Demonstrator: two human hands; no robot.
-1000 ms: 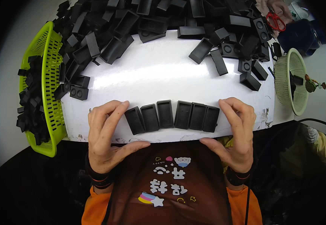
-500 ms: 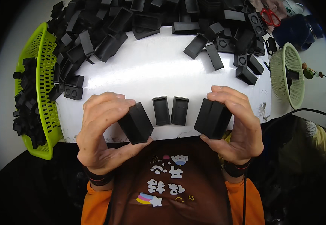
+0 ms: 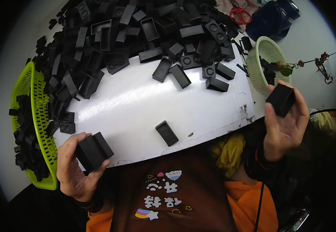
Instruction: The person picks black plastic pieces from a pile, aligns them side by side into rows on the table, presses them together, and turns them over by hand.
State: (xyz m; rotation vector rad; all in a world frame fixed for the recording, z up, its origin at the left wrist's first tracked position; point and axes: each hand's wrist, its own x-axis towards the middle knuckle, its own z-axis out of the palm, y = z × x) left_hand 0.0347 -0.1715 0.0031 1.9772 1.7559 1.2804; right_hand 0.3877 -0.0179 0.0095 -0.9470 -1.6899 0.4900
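Note:
My left hand (image 3: 73,170) is closed around black rectangular boxes (image 3: 94,151) pressed side by side, at the table's near left edge. A seam runs between them; I cannot tell their exact number. Off the table's right side, my right hand (image 3: 285,127) grips a black box (image 3: 280,99) between thumb and fingers, just below the pale green basket (image 3: 260,62). Between the hands, a single shallow open black box (image 3: 167,133) lies on the white table (image 3: 137,116), its hollow side up and tilted slightly.
A large heap of black boxes (image 3: 150,31) covers the far side of the table. At left stands a lime green basket (image 3: 38,112) full of small black pieces. Red scissors (image 3: 240,15), a dark blue flask (image 3: 274,19) and a yellow plastic bag (image 3: 229,154) are on the right.
My hands have spread apart, the right one out past the table's edge toward the pale green basket. Of two open boxes between them, one remains on the table. The view has shifted right.

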